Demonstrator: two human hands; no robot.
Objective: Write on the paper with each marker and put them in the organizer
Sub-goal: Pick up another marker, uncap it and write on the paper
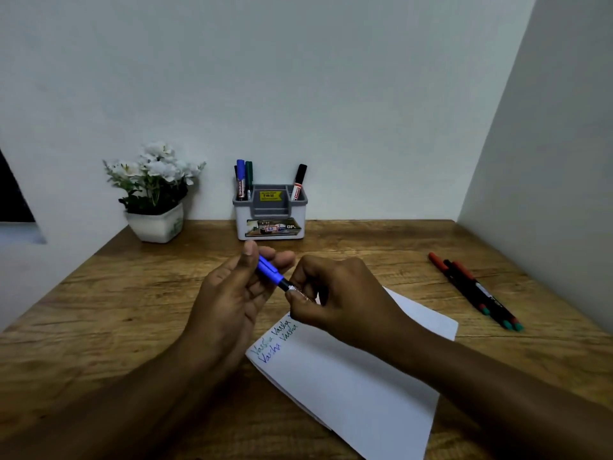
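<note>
My left hand (232, 293) pinches the blue cap (268, 267) of a marker between thumb and fingers, above the table. My right hand (335, 297) grips the marker's black body (286, 285), which meets the cap. Below them lies a white paper (351, 376) with a few handwritten words in green and blue at its left corner. At the back against the wall stands the grey and white organizer (270, 214), with blue and green markers (243, 180) upright in its left slot and a black-capped marker (298, 182) in its right slot.
Three markers (477, 292) with red and black caps lie together on the wooden table (132, 310) at the right. A white pot of white flowers (154, 194) stands at the back left. Walls close in the table behind and on the right.
</note>
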